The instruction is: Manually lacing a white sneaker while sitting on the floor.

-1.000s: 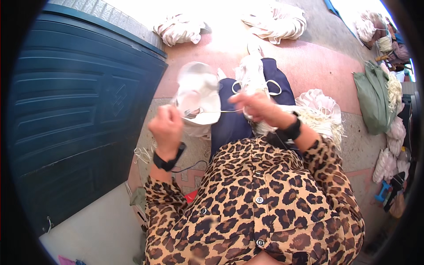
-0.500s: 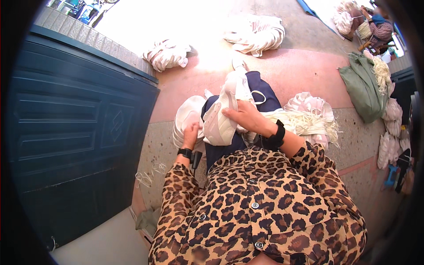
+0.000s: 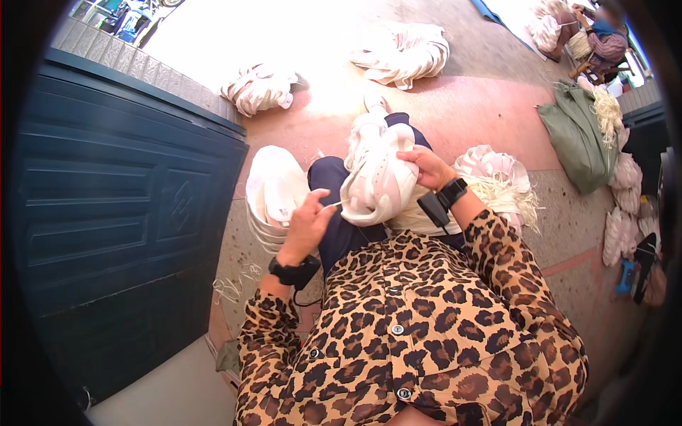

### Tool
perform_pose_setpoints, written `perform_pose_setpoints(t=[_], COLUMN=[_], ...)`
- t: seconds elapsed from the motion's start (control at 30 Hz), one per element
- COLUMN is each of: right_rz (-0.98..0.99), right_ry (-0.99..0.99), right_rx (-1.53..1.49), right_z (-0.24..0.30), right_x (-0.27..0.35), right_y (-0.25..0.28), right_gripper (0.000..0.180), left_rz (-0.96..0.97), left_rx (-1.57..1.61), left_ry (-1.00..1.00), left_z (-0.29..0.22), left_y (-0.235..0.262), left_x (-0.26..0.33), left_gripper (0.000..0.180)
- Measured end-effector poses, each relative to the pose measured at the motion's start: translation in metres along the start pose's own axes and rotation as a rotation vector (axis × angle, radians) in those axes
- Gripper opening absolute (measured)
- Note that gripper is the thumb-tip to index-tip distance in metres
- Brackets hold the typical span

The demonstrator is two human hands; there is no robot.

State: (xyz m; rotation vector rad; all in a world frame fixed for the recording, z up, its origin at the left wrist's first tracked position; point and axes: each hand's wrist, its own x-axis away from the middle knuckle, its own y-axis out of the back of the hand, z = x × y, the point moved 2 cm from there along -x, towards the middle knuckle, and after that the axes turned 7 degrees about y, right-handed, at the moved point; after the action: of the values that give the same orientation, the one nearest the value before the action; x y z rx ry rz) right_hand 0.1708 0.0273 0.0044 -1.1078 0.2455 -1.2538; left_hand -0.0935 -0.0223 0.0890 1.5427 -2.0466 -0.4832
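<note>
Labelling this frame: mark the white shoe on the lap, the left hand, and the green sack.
white shoe (image 3: pixel 376 181), head view, on the side of its upper.
left hand (image 3: pixel 307 220), head view, on the back of the hand.
green sack (image 3: pixel 577 138), head view, on the middle of its cloth.

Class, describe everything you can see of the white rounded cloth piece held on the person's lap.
The white rounded cloth piece looks like soft fabric with pale pinkish panels and seams, domed and bulging. It rests on the dark blue trousers, tilted upright. The right hand grips its upper right side; the left hand pinches a thin thread at its lower left edge.
</note>
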Motion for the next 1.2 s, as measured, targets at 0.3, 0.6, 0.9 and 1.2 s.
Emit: perform_pose_setpoints(t=[0.3, 0.6, 0.9, 1.2], right_rz=[0.121, -0.102, -0.815, -0.392], right_ry=[-0.023, 0.056, 0.482, 0.363], right_rx=[0.016, 0.685, 0.686, 0.903], right_z=[0.009, 0.006, 0.104, 0.009], right_x=[-0.039, -0.051, 0.047, 0.058], right_y=[0.012, -0.002, 0.074, 0.049], right_gripper=[0.032, 0.021, 0.045, 0.03], left_rz=[0.227, 0.323, 0.368, 0.311], left_rx=[-0.469, -0.786, -0.704, -0.868], left_ry=[-0.314, -0.183, -0.104, -0.028], left_z=[-0.014, -0.02, 0.0, -0.004], left_y=[-0.067, -0.091, -0.105, -0.125], left_x=[0.003, 0.017, -0.007, -0.015], left_gripper=[0.039, 0.031, 0.032, 0.026])
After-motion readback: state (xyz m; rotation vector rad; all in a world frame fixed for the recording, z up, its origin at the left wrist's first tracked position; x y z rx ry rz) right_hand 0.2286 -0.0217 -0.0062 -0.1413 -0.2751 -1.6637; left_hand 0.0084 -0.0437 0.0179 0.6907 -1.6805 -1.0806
